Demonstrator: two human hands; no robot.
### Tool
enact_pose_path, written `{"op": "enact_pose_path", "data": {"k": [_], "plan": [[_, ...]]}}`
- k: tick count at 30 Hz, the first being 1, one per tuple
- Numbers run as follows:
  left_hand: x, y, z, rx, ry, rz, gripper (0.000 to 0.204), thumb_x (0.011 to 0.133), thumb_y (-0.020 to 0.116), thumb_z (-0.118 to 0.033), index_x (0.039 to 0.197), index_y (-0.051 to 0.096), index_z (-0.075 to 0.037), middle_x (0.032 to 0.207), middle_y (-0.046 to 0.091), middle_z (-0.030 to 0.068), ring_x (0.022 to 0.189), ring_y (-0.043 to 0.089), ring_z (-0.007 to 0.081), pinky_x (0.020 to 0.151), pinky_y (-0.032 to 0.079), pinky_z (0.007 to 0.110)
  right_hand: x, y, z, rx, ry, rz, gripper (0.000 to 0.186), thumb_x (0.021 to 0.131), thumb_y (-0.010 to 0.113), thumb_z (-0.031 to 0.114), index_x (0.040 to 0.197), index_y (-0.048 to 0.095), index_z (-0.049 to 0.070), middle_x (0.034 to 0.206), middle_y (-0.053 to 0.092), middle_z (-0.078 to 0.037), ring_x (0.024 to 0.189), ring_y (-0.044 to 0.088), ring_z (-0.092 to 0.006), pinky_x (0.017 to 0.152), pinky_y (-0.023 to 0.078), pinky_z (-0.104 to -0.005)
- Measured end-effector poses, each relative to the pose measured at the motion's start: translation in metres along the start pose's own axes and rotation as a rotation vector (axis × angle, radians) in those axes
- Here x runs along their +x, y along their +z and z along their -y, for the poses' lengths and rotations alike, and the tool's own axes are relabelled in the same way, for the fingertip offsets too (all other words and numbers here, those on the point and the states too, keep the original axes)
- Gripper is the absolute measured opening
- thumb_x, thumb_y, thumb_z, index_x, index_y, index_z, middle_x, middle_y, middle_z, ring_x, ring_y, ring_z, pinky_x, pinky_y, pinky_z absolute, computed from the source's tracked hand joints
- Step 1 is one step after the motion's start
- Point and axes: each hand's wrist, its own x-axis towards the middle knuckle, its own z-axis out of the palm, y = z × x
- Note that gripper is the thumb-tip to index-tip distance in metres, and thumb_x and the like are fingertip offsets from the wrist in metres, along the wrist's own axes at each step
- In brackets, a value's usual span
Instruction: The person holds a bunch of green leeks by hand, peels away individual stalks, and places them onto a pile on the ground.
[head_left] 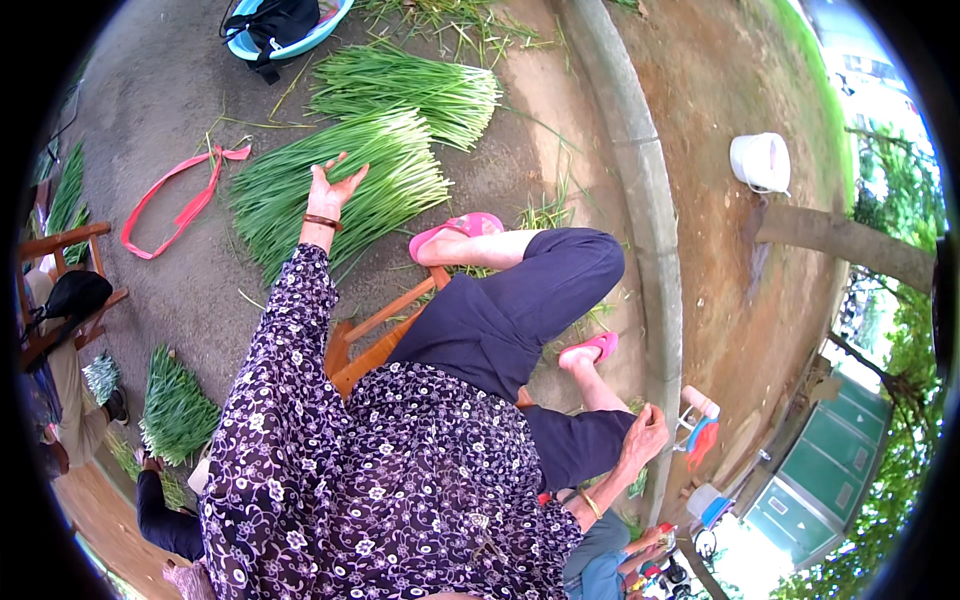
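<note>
My left hand point(338, 190), with a brown bracelet at its wrist, reaches over a large pile of long green chives point(375, 170). Its fingers are spread, and nothing shows in its grip. A second pile of chives point(410, 92) lies just beyond, pale stem ends toward the right. Beside my right knee, my right hand point(647, 435) is raised with its fingers curled in toward the thumb. Whatever it may hold is too small to make out. A pink strap point(187, 215) lies in a loop left of the near pile.
A wooden stool point(365, 360) is under me. Top left stands a light-blue basin point(325, 30) holding a black bag. A stone curb point(650, 200) runs along my right; past it are a white bucket point(760, 163) and a tree trunk point(845, 240). Other people sit nearby, by another chives bundle point(177, 405).
</note>
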Motion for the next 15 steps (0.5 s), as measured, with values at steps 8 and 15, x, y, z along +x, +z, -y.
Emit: {"op": "enact_pose_path", "data": {"k": [8,15], "plan": [[0.029,-0.020,0.005,0.108,0.113,-0.100,0.041,0.088,0.031,-0.042,0.080,0.042,-0.003,0.123,0.027,0.0247,0.119,0.020,0.0415,0.090,0.028,0.062,0.001,-0.012,0.012,0.008,-0.020,0.016,0.019,0.078,0.052,0.016,0.085,0.061,0.000,0.065,0.057,-0.021,0.059,0.057,-0.0321,0.054,0.043,-0.0381],[0.036,-0.022,-0.006,0.121,0.080,-0.107,0.040,0.089,0.029,-0.042,0.085,0.038,-0.004,0.123,0.025,0.0266,0.116,0.024,0.0416,0.088,0.032,0.061,-0.002,-0.013,0.011,0.015,-0.026,0.051,0.018,0.078,0.052,0.015,0.084,0.061,0.000,0.064,0.057,-0.021,0.058,0.057,-0.0312,0.054,0.043,-0.0373]]}}
